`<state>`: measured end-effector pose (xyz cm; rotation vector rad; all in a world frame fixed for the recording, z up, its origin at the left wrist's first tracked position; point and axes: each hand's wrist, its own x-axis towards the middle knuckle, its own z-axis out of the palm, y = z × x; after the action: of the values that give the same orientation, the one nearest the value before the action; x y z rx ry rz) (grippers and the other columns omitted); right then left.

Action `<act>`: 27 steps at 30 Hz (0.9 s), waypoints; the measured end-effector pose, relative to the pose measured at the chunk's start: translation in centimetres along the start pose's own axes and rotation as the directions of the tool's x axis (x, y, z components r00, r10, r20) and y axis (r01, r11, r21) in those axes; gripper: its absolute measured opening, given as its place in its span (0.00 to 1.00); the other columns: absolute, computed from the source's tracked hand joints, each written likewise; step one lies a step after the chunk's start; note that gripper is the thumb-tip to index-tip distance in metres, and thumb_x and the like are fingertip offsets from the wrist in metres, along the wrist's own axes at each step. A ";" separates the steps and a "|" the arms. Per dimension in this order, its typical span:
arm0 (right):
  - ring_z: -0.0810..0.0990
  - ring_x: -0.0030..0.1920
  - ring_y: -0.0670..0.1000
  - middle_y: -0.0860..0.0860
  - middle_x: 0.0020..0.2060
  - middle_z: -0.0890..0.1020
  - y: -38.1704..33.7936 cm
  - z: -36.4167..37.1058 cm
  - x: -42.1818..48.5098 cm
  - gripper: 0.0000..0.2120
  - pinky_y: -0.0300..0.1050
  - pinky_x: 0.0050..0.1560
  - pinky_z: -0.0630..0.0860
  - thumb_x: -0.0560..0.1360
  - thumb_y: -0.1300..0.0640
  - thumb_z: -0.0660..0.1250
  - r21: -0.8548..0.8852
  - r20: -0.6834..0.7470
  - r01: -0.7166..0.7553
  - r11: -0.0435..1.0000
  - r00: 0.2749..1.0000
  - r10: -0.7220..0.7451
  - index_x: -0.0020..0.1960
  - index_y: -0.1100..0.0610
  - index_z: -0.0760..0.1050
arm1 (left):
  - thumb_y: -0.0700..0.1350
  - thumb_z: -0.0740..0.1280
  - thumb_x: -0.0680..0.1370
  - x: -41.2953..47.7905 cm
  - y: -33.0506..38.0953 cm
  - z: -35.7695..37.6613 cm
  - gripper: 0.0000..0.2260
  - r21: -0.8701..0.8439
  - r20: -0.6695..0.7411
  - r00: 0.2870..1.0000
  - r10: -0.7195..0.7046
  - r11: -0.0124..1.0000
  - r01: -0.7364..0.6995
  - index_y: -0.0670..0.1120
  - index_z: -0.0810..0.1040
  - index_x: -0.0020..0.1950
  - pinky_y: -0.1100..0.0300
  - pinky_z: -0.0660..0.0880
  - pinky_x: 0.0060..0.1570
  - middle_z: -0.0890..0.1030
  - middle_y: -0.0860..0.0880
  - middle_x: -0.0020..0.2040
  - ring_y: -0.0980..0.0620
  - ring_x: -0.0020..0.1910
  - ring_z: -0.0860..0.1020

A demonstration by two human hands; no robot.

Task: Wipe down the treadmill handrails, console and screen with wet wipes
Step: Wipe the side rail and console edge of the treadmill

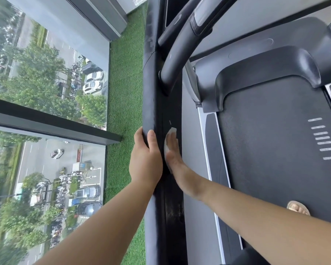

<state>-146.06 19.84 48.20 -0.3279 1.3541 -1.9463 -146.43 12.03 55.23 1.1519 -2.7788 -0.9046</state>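
A thick black left handrail (153, 88) of the treadmill runs up the middle of the head view. My left hand (145, 161) grips it from the left, thumb and fingers curled over the top. Beside it, my right hand (173, 150) lies flat with straight fingers and presses a white wet wipe (171, 131) onto the rail's inner face. The wipe sticks out above and left of my fingers. A curved grey front bar (178, 54) joins the handrail further up. The console and screen are out of view.
The black running belt (275, 150) with white stripes lies to the right, under a dark motor cover (266, 73). My sandalled foot (298, 208) stands on the belt. Green artificial turf (124, 92) and a floor-to-ceiling window (46, 73) over a street are on the left.
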 end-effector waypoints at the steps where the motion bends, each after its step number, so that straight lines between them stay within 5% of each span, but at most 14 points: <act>1: 0.33 0.72 0.36 0.37 0.74 0.34 0.1 -0.2 0.6 0.36 0.38 0.72 0.35 0.71 0.26 0.43 -0.030 -0.035 0.006 1.000 0.999 -0.007 0.72 0.37 0.33 | 0.56 0.50 0.82 0.0 0.0 0.0 0.21 0.002 0.001 1.000 -0.001 1.000 0.001 0.52 0.60 0.74 0.58 0.64 0.56 0.72 0.51 0.68 0.48 0.66 0.70; 4: 0.37 0.75 0.41 0.41 0.76 0.39 1.2 -1.6 1.5 0.32 0.45 0.74 0.38 0.78 0.34 0.43 0.027 -0.082 -0.223 0.975 0.971 0.224 0.76 0.45 0.36 | 0.55 0.49 0.82 0.0 0.1 0.0 0.21 0.002 0.003 1.000 0.004 1.000 -0.004 0.52 0.60 0.74 0.60 0.62 0.54 0.72 0.51 0.68 0.49 0.66 0.70; 6: 0.37 0.74 0.41 0.40 0.76 0.41 0.5 -1.6 2.6 0.38 0.49 0.75 0.37 0.74 0.29 0.45 0.064 -0.085 -0.255 0.965 0.962 0.260 0.77 0.45 0.39 | 0.55 0.50 0.82 0.0 0.1 0.0 0.21 -0.005 0.002 1.000 0.008 1.000 -0.007 0.52 0.60 0.74 0.61 0.62 0.54 0.72 0.51 0.68 0.49 0.66 0.70; 8: 0.36 0.74 0.41 0.38 0.74 0.42 -0.6 -0.6 3.2 0.38 0.51 0.75 0.35 0.69 0.23 0.46 0.118 -0.096 -0.134 0.984 0.985 0.146 0.72 0.41 0.43 | 0.55 0.50 0.82 0.1 0.0 0.0 0.21 -0.009 0.003 1.000 0.004 1.000 -0.004 0.52 0.60 0.74 0.60 0.63 0.54 0.72 0.51 0.67 0.49 0.65 0.70; 12: 0.28 0.71 0.39 0.37 0.72 0.29 0.4 -0.1 2.7 0.27 0.42 0.72 0.32 0.77 0.34 0.43 -0.058 -0.080 0.027 0.998 0.996 -0.032 0.68 0.35 0.30 | 0.55 0.50 0.82 0.2 -0.1 0.0 0.21 -0.009 0.006 1.000 0.003 1.000 -0.003 0.52 0.60 0.74 0.58 0.65 0.56 0.73 0.51 0.67 0.49 0.65 0.71; 16: 0.39 0.76 0.45 0.44 0.76 0.39 0.0 -1.6 4.2 0.29 0.48 0.75 0.39 0.81 0.40 0.44 0.100 -0.201 -0.301 0.948 0.927 0.316 0.77 0.47 0.37 | 0.55 0.50 0.82 0.1 0.0 0.0 0.21 -0.002 0.009 1.000 0.006 1.000 -0.006 0.52 0.59 0.74 0.59 0.63 0.54 0.72 0.51 0.67 0.49 0.65 0.70; 19: 0.45 0.76 0.49 0.50 0.77 0.48 -2.2 -0.6 4.4 0.25 0.53 0.76 0.42 0.82 0.42 0.45 0.020 -0.248 -0.178 0.984 0.952 0.178 0.75 0.52 0.51 | 0.55 0.50 0.82 0.2 0.0 -0.1 0.21 -0.003 0.009 1.000 0.006 1.000 -0.006 0.52 0.60 0.74 0.58 0.66 0.56 0.73 0.50 0.67 0.48 0.64 0.71; 23: 0.30 0.72 0.40 0.41 0.74 0.32 -1.2 0.6 3.4 0.30 0.43 0.73 0.32 0.76 0.38 0.43 -0.105 -0.196 0.054 0.993 0.978 -0.074 0.72 0.42 0.32 | 0.56 0.51 0.81 0.2 0.0 -0.1 0.21 -0.004 0.010 1.000 0.007 1.000 -0.007 0.53 0.60 0.73 0.52 0.69 0.61 0.74 0.50 0.66 0.48 0.63 0.72; 27: 0.37 0.75 0.43 0.42 0.76 0.37 0.3 -1.0 5.1 0.31 0.53 0.76 0.40 0.79 0.37 0.45 0.002 -0.243 -0.124 0.992 0.963 0.121 0.77 0.45 0.36 | 0.56 0.50 0.82 0.2 -0.1 0.0 0.21 0.010 0.010 1.000 0.013 1.000 -0.013 0.52 0.60 0.74 0.57 0.66 0.56 0.73 0.50 0.66 0.48 0.64 0.71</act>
<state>-150.08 16.99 46.54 -0.0095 1.5045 -1.9207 -146.53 11.83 55.18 1.1329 -2.7988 -0.8990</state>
